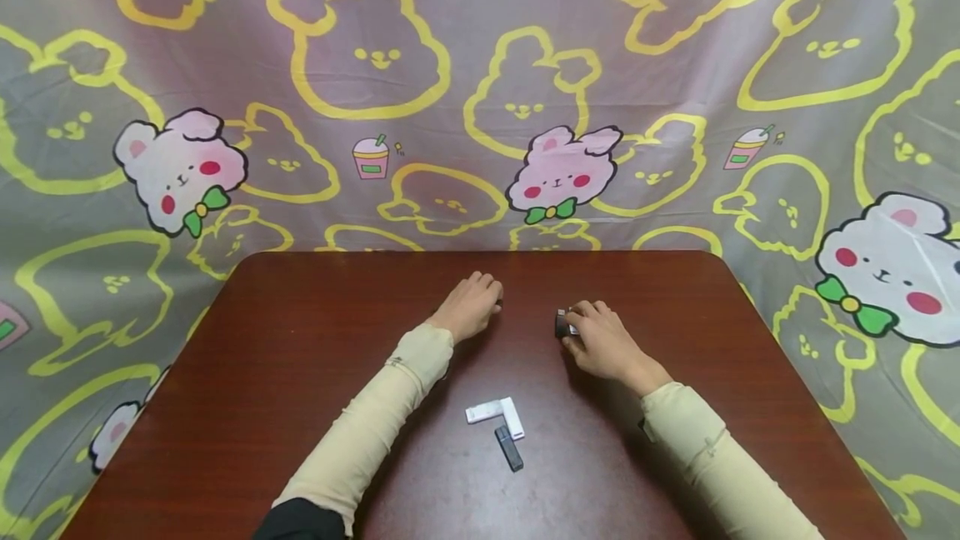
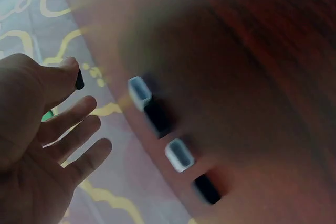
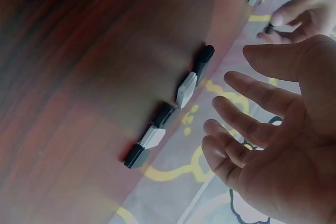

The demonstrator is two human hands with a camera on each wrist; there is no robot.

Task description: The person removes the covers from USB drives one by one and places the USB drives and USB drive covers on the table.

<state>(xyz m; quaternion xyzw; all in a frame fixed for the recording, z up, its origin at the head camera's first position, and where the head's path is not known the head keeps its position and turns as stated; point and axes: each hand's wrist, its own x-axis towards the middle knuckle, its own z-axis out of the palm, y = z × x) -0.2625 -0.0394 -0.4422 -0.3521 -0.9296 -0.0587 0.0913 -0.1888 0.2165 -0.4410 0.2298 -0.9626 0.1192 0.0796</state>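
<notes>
cloth (image 1: pixel 427 198) behind table (image 1: pixel 285 423). on table: three sticks (image 1: pixel 513 418), nearer the head camera than left hand (image 1: pixel 468 307) and right hand (image 1: pixel 606 344); row of small pieces (image 2: pixel 180 155) by left hand, another row (image 3: pixel 154 136) by right (mostly hidden from above).

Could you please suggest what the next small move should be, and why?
I would probably have the left hand lower its black cap to the table, beside the row of caps. The hand pinches that cap near the row, where two white and two black ones lie, while the right hand appears to hold nothing.
</notes>
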